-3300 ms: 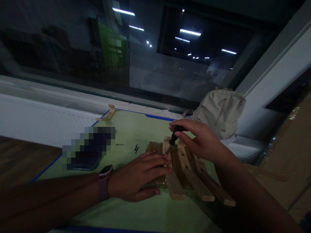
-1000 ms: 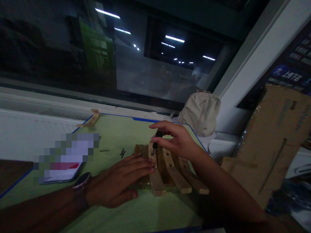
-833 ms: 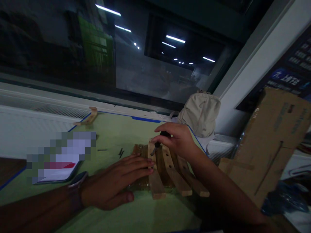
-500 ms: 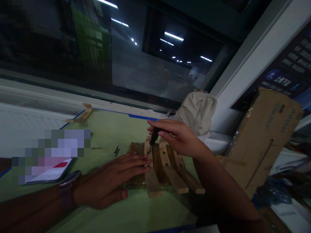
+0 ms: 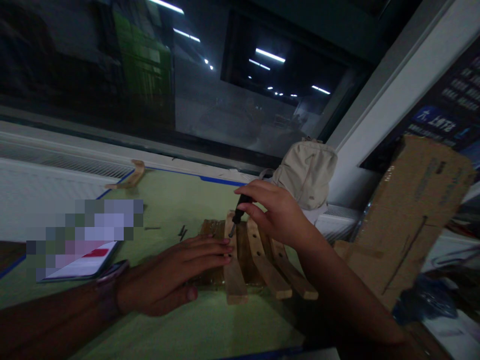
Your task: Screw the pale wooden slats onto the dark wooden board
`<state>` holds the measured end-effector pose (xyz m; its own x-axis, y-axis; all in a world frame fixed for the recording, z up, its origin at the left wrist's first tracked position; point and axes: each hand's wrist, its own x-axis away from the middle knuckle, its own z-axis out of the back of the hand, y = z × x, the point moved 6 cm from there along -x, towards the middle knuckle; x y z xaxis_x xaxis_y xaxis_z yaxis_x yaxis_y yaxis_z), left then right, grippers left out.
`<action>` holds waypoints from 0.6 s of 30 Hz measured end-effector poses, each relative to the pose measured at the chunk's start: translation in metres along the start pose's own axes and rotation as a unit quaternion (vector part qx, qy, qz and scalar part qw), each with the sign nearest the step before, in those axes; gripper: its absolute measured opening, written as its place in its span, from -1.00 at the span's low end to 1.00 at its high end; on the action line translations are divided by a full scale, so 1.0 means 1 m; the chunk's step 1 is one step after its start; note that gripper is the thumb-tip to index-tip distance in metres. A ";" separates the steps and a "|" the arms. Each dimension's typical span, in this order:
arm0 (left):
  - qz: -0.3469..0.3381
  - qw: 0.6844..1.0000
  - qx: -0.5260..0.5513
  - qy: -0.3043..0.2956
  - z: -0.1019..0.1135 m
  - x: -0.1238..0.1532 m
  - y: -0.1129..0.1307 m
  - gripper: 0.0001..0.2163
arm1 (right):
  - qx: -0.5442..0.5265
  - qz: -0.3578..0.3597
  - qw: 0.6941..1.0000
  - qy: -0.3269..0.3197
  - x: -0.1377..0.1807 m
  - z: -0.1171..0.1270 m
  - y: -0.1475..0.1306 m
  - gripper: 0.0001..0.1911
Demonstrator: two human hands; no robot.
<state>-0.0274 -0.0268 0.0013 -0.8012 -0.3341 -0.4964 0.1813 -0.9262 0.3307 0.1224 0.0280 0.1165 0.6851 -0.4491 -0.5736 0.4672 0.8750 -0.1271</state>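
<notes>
My right hand (image 5: 272,210) is closed around the black handle of a screwdriver (image 5: 240,212). The screwdriver tilts down, its tip touching or just over the leftmost bent wooden piece (image 5: 235,280). Flat and stretched out, my left hand (image 5: 180,267) rests its fingertips on that same piece, beside the tip. To the right lie a second bent wooden piece (image 5: 270,270) and a third one (image 5: 296,277), both with dark holes. All three rest across a brown taped slab (image 5: 243,240). Whether a screw sits under the tip is too small to tell.
Several dark screws (image 5: 182,232) lie left of the slab on the green tabletop (image 5: 176,200). A phone (image 5: 78,265) is at the left, and another bent wooden piece (image 5: 131,177) at the far corner. Behind stands a beige backpack (image 5: 307,172); a cardboard box (image 5: 416,215) leans at right.
My right hand has shifted its grip slightly around the screwdriver handle. My left hand stays on the wooden piece. The whole view has drifted a little.
</notes>
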 end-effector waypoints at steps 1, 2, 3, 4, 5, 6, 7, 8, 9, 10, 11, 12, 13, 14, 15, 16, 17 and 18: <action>-0.003 1.000 0.001 0.001 0.000 0.000 0.000 -0.50 | -0.001 0.009 1.000 -0.011 0.000 0.000 -0.003 -0.75; -0.005 1.000 0.001 0.001 0.000 0.000 0.000 -0.49 | -0.009 0.013 1.000 -0.021 0.001 0.000 -0.005 -0.70; -0.003 1.000 0.001 -0.002 0.000 0.000 0.000 -0.49 | -0.023 0.013 0.999 -0.027 0.001 0.000 -0.006 -0.67; 0.001 1.000 0.001 -0.005 -0.001 0.000 -0.001 -0.49 | -0.044 0.013 0.999 -0.027 0.002 0.000 -0.007 -0.66; 0.005 1.000 0.001 -0.008 -0.001 0.000 -0.002 -0.48 | -0.071 0.011 0.997 -0.026 0.002 0.001 -0.008 -0.67; 0.008 1.000 0.000 -0.009 -0.002 0.001 -0.003 -0.48 | -0.104 0.006 0.994 -0.025 0.002 0.001 -0.007 -0.69; 0.009 1.000 0.000 -0.010 -0.002 0.002 -0.003 -0.48 | -0.141 -0.002 0.990 -0.026 0.003 0.000 -0.007 -0.71; 0.009 1.000 0.000 -0.012 -0.003 0.002 -0.003 -0.48 | -0.178 -0.013 0.984 -0.029 0.003 -0.001 -0.006 -0.71; 0.008 1.000 0.000 -0.014 -0.003 0.002 -0.003 -0.47 | -0.209 -0.023 0.977 -0.031 0.003 -0.002 -0.005 -0.71; 0.007 1.000 0.000 -0.016 -0.003 0.002 -0.003 -0.47 | -0.230 -0.032 0.972 -0.031 0.003 -0.003 -0.004 -0.70; 0.006 1.000 -0.001 -0.018 -0.003 0.002 -0.003 -0.47 | -0.236 -0.037 0.971 -0.026 0.003 -0.004 -0.003 -0.71; 0.006 1.000 -0.001 -0.018 -0.003 0.002 -0.003 -0.47 | -0.227 -0.037 0.973 -0.016 0.003 -0.003 -0.001 -0.74; 0.005 1.000 -0.002 -0.017 -0.003 0.002 -0.002 -0.47 | -0.206 -0.038 0.978 -0.004 0.002 -0.003 0.001 -0.78; 0.005 1.000 -0.004 -0.015 -0.002 0.001 -0.002 -0.48 | -0.178 -0.044 0.983 0.011 0.002 -0.002 0.004 -0.82; 0.006 1.000 -0.004 -0.013 -0.002 0.001 -0.002 -0.48 | -0.145 -0.056 0.988 0.025 0.001 -0.001 0.007 -0.85; 0.007 1.000 -0.004 -0.012 -0.001 0.000 -0.001 -0.48 | -0.112 -0.071 0.990 0.036 0.001 -0.001 0.012 -0.86; 0.008 1.000 -0.003 -0.011 -0.001 0.000 -0.001 -0.48 | -0.082 -0.088 0.992 0.044 0.000 0.000 0.015 -0.85; 0.008 1.000 -0.002 -0.011 -0.001 -0.001 -0.001 -0.48 | -0.056 -0.100 0.992 0.046 0.000 0.001 0.018 -0.83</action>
<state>-0.0267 -0.0256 0.0008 -0.8100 -0.3458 -0.4736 0.1966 -0.9210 0.3362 0.1314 0.0438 0.1145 0.5282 -0.6027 -0.5981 0.5204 0.7864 -0.3328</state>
